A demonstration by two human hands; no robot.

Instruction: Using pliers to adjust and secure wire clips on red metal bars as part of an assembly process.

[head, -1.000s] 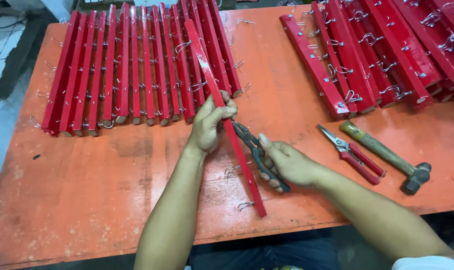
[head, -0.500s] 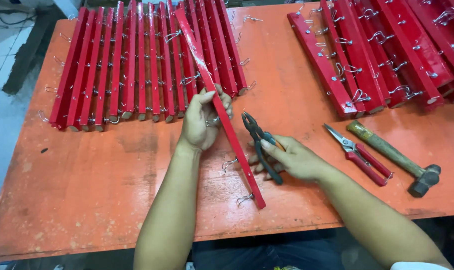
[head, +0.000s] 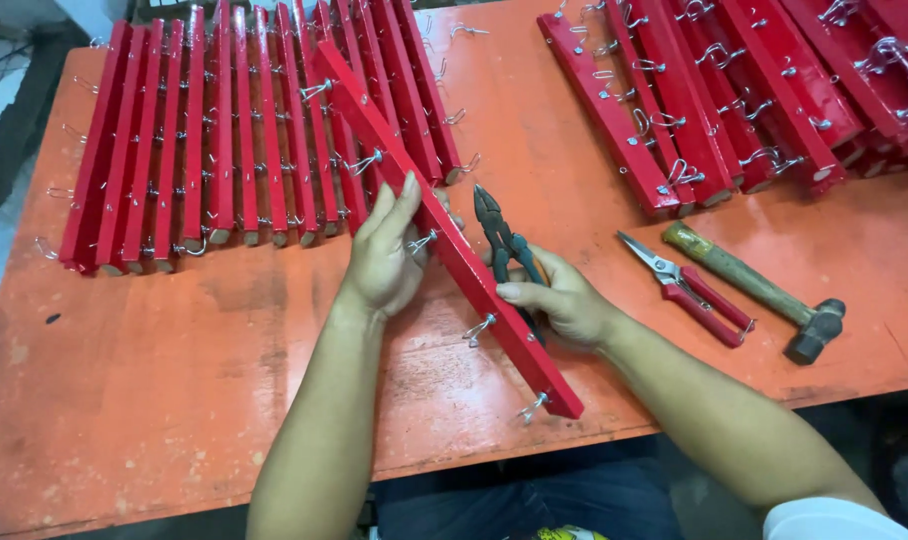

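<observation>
Diagonally across the orange table (head: 154,400) lies a red wooden slat (head: 444,235) studded with bent wire hooks; the left hand (head: 386,262) braces it, fingers spread flat against its side; the right hand (head: 559,300) grips dark pliers (head: 501,232), jaws up beside the slat; red-handled snips (head: 686,287) and a wooden-handled hammer (head: 759,290) lie near.

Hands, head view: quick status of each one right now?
Left hand: fingers extended, pressed against the red wooden bar, steadying it.
Right hand: closed around the handles of the pliers, jaws pointing away from the person.
</observation>
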